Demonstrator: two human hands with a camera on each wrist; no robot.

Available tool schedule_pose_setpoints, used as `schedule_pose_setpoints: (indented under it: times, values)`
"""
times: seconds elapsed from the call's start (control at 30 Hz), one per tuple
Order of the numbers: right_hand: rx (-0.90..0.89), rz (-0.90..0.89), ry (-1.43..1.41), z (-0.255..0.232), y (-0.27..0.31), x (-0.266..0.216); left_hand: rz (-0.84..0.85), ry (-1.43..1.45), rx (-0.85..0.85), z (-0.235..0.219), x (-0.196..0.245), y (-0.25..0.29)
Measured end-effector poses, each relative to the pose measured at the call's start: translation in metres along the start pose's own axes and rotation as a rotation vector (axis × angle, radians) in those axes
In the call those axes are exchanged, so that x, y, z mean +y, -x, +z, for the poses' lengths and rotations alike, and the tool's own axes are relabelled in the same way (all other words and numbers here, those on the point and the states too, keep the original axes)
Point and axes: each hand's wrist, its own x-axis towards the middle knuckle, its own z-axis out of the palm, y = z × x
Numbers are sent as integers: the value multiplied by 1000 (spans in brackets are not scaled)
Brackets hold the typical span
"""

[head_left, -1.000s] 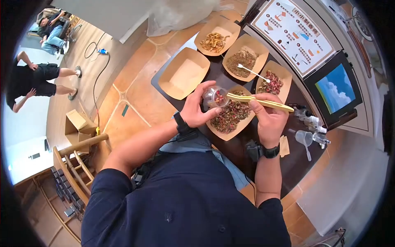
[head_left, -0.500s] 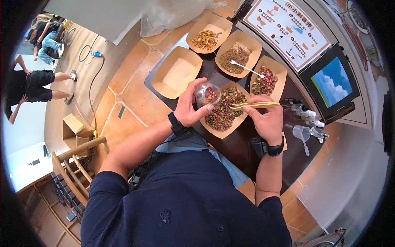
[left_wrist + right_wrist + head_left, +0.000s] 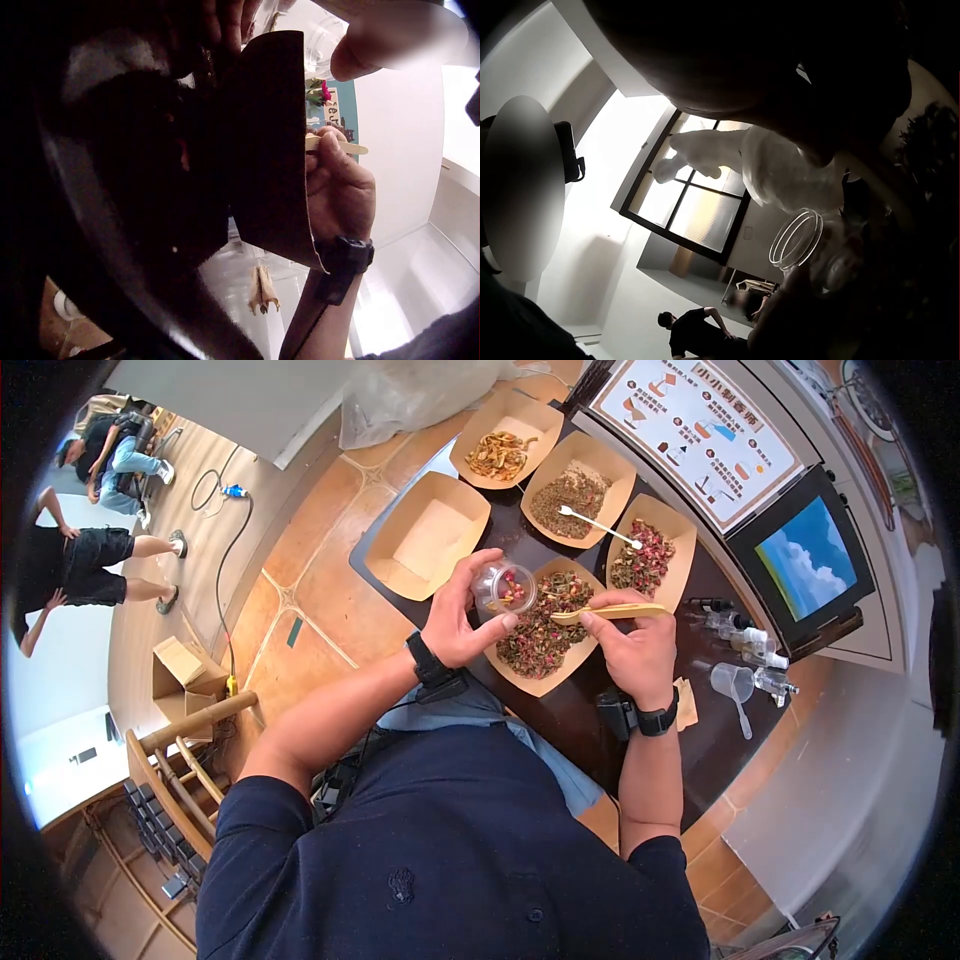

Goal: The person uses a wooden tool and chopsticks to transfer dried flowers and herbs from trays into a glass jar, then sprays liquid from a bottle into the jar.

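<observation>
My left hand (image 3: 458,625) grips a small clear jar (image 3: 504,590), with some pink and yellow dried flower bits inside. In the right wrist view the round mouth of the jar (image 3: 796,238) shows. Bamboo tongs (image 3: 630,610) are pinched between thumb and fingers of my right hand (image 3: 640,655). Their tips overlap the dried flower mix (image 3: 535,650) in the near paper tray (image 3: 541,688), just right of the jar. From the left wrist, the right hand (image 3: 341,195) appears behind a dark tray side (image 3: 270,150), which hides the tong tips.
Beyond stand paper trays with orange-brown dried slices (image 3: 498,457), brown crumbs (image 3: 568,500) under a white stick (image 3: 600,527), and rosebuds (image 3: 645,560). Another tray (image 3: 425,545) sits left. Small bottles (image 3: 765,650), a plastic cup (image 3: 733,681) and a screen (image 3: 818,575) are right.
The tongs have moved away from the jar's mouth and down over the flower mix, their prongs now closer together. The jar has turned slightly in my left hand. The head view has shifted a little.
</observation>
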Motion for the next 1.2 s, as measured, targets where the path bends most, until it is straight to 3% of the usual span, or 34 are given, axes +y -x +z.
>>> schedule_pose_setpoints:
  times: [1.2]
  values:
    - [-4,-19,2,-1,0,0,1,-29,3,0,3,0]
